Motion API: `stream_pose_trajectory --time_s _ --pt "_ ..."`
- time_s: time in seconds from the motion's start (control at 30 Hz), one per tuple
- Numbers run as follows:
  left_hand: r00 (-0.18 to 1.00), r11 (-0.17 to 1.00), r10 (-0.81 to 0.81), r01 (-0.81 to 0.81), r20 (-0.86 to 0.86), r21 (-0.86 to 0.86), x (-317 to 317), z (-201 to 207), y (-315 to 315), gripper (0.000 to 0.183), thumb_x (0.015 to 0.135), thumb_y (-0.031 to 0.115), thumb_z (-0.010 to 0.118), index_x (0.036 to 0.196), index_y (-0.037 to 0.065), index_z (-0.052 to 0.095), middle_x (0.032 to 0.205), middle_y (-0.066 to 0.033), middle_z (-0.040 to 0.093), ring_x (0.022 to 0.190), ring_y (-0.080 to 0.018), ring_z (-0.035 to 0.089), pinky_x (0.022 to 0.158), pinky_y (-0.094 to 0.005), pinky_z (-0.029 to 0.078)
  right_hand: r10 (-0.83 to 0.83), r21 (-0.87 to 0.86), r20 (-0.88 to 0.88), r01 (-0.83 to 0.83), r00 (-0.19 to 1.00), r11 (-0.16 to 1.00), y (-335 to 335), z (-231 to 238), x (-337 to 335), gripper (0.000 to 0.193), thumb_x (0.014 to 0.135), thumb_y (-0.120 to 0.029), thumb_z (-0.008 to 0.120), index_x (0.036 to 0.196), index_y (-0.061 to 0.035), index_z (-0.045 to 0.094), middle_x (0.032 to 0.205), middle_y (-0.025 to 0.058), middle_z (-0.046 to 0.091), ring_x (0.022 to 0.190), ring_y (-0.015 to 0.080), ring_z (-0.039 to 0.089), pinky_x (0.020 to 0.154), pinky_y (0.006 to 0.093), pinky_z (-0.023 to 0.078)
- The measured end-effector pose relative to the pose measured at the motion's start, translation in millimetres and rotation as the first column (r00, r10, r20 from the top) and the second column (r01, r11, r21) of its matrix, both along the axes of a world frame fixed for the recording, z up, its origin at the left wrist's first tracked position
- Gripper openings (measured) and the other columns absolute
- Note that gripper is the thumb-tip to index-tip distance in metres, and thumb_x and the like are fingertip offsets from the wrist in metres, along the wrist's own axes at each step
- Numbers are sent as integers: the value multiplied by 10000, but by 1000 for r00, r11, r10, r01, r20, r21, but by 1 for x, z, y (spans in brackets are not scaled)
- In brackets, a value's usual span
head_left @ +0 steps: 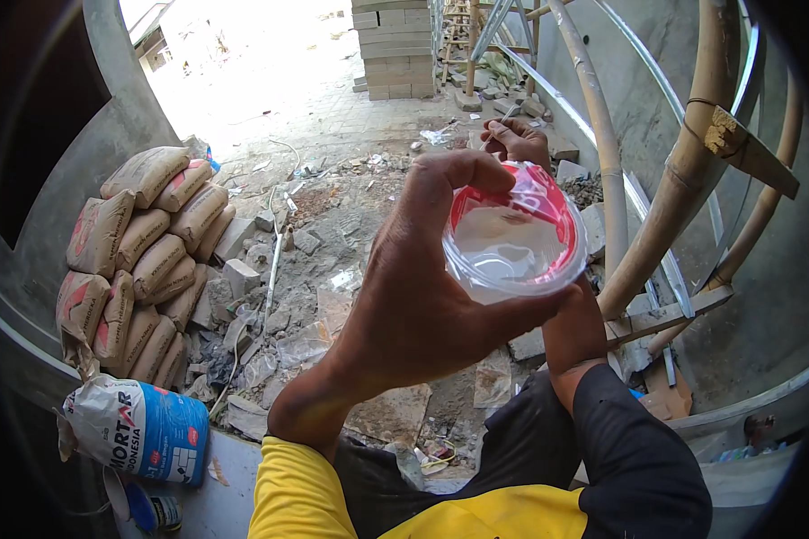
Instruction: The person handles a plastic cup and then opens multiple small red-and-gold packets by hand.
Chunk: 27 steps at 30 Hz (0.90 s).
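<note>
A clear plastic cup (503, 251) with red-and-white print around its side is raised in front of me, tilted so its round end faces me. My left hand (440, 269) is closed round it, thumb below and forefinger curled over the top. Farther off, partly hidden behind the cup, my right hand (523, 144) pinches a thin, pale, straw-like stick (511, 115). The stick's lower end is hidden by the fingers. I cannot tell whether the stick touches the cup.
Filled paper sacks (144, 260) are stacked at the left. A blue-and-white mortar bag (144, 429) stands nearer me. Rubble (306, 241) covers the ground ahead. Bamboo poles (683, 153) lean along the right wall. Stacked blocks (394, 54) rise at the back.
</note>
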<state>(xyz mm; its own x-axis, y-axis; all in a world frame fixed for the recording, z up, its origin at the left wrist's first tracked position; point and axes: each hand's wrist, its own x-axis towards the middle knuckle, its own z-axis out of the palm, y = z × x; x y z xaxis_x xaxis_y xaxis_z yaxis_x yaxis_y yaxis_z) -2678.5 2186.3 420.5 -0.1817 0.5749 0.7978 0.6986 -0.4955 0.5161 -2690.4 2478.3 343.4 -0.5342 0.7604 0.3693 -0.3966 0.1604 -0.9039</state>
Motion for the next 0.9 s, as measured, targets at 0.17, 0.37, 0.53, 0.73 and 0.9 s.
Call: stream_pose_trajectory --time_s 0.17,0.37,0.53,0.73,0.9 --pt "973 975 -221 219 62 34 38 15 -29 694 610 161 952 1139 23 526 1030 -142 609 972 -208 626 838 -338 542 -15 53 227 3 974 999 20 -51 -18 134 916 -102 658 879 16 710 739 58 681 624 95 572 603 259 461" --pt "978 989 -150 149 146 18 66 25 -45 497 711 156 886 1088 156 563 961 -172 631 785 -224 634 748 -327 544 -70 137 398 16 915 990 39 -95 -29 162 881 -131 683 854 25 715 716 55 679 618 104 588 584 290 471" --pt "963 939 -268 267 24 -218 55 39 -55 434 743 202 872 1060 135 584 1037 -215 635 986 -313 680 848 -398 571 -193 345 563 -17 804 938 45 -120 -27 189 803 -194 687 848 -19 743 760 136 718 687 204 674 681 357 521" --pt "979 945 -164 191 -121 266 54 11 -32 373 761 227 849 1045 108 640 1059 -194 662 948 -213 669 802 -271 552 -239 443 700 -147 673 884 48 -145 -22 204 799 -207 652 902 -63 753 859 152 737 799 275 712 765 393 542" --pt "963 961 -220 242 -156 137 53 7 -46 394 771 224 838 1076 115 614 1054 -198 662 941 -214 670 789 -274 556 -238 428 805 -254 543 867 50 -175 -17 186 767 -175 647 868 -63 756 866 164 734 824 285 716 776 394 547"
